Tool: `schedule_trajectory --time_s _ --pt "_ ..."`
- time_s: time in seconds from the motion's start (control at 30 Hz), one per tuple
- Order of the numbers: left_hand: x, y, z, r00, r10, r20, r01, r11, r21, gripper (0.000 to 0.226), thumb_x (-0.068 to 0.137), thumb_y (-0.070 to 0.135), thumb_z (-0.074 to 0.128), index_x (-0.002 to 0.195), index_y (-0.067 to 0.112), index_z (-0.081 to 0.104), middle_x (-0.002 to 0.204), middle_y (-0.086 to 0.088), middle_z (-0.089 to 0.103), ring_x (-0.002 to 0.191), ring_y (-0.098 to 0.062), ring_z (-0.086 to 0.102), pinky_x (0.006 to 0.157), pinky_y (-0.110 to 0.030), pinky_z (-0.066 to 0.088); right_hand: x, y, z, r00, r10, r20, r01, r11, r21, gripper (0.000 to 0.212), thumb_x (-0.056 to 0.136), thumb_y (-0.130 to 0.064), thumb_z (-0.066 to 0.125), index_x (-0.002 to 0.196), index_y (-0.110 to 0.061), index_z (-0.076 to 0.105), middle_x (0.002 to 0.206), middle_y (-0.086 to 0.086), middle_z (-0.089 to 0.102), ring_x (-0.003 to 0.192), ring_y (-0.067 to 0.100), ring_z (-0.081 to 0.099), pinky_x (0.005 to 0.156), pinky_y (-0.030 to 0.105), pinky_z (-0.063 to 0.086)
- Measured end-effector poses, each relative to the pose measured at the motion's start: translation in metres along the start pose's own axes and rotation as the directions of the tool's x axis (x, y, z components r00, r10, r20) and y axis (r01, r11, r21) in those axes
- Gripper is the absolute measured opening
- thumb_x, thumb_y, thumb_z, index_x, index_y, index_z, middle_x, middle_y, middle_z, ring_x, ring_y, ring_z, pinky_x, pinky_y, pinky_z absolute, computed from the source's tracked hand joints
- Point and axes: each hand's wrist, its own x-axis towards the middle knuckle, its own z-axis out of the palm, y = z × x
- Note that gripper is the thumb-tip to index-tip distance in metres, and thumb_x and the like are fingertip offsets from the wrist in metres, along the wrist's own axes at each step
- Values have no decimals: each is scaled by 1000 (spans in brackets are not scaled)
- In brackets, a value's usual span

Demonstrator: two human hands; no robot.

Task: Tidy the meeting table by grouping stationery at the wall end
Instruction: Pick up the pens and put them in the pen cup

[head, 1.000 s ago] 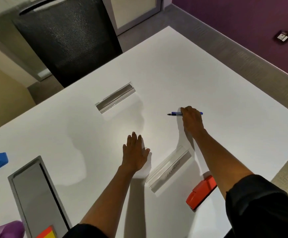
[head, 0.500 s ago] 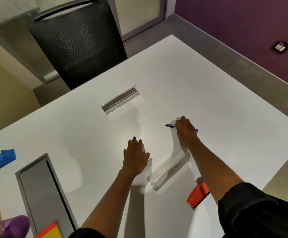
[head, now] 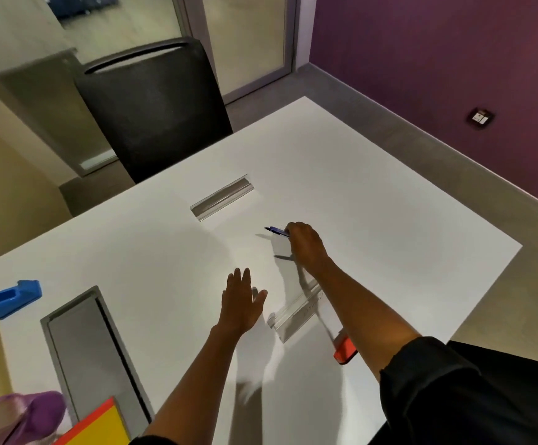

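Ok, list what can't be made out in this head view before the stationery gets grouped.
- Blue pen: its rear is hidden inside the right hand.
- Orange-red stapler: mostly covered by the right forearm.
- Lettering on the near clear name holder: too small and blurred to read.
- Purple object and yellow-and-orange item: cut off by the bottom edge.
- Left hand: whether it touches the table is unclear.

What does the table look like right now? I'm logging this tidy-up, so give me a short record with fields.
right hand: grips the blue pen, lifted off the table
left hand: open, flat, holds nothing
clear name holders: one far, one near under the right forearm
red stapler: near edge, partly hidden by the arm
blue holder: left edge
cable hatch: closed
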Motion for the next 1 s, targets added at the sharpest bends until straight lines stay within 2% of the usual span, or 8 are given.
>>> schedule_trajectory --time_s 0.17,0.37,0.47,0.57,0.7,0.8,0.9,1.0 --pt "-36 -9 -11 1000 -10 -20 7 988 -156 72 99 38 45 153 8 9 162 -13 6 151 -28 1 123 -41 12 -30 -39 -3 1000 -20 -19 23 981 195 18 93 -1 52 107 1 64 103 18 67 94 33 64 83 41 54" --pt "-84 -23 -21 994 -45 -102 16 962 -274 69 100 34 45 153 7 10 162 -10 10 151 -25 4 121 -33 6 -77 -78 2 996 -84 3 76 919 386 18 92 -6 57 105 3 65 102 20 69 94 32 65 86 43 53" --pt "-110 -33 -24 987 -73 -142 23 945 -326 69 99 33 46 153 7 12 162 -8 12 151 -23 6 121 -32 7 -102 -99 7 993 -113 28 85 872 482 18 91 -7 59 104 1 67 102 17 70 92 30 65 81 38 54" --pt "-134 -46 -23 977 -115 -179 37 920 -390 68 99 33 49 153 7 15 161 -8 18 150 -23 13 123 -36 13 -125 -121 15 989 -136 58 79 818 570 18 91 -12 62 105 -1 67 99 13 70 82 26 66 65 26 52" --pt "-167 -67 -23 957 -209 -203 85 866 -493 68 97 31 52 152 8 19 157 -10 28 147 -24 25 120 -34 22 -153 -151 28 985 -142 101 33 720 693 12 87 -13 66 96 -6 69 88 6 72 81 18 68 73 25 53" --pt "-190 -81 -22 919 -320 -229 122 784 -608 64 96 28 56 149 7 28 148 -14 45 136 -25 44 110 -30 34 -175 -172 40 979 -163 123 10 641 767 13 83 -9 68 96 -8 71 84 2 72 74 10 67 70 17 53" --pt "-211 -93 -22 864 -411 -292 162 775 -611 44 96 23 56 132 -1 52 136 -15 58 115 -24 60 95 -24 40 -195 -192 51 965 -193 176 -43 545 838 17 82 -6 69 98 -6 70 89 9 74 78 18 71 76 30 60" --pt "-232 -104 -25 813 -470 -343 151 739 -657 35 95 16 58 125 -2 58 117 -17 68 93 -21 64 88 -25 48 -213 -214 59 946 -234 225 -91 475 875 17 81 -3 70 96 -9 67 88 10 73 85 27 72 79 36 61"
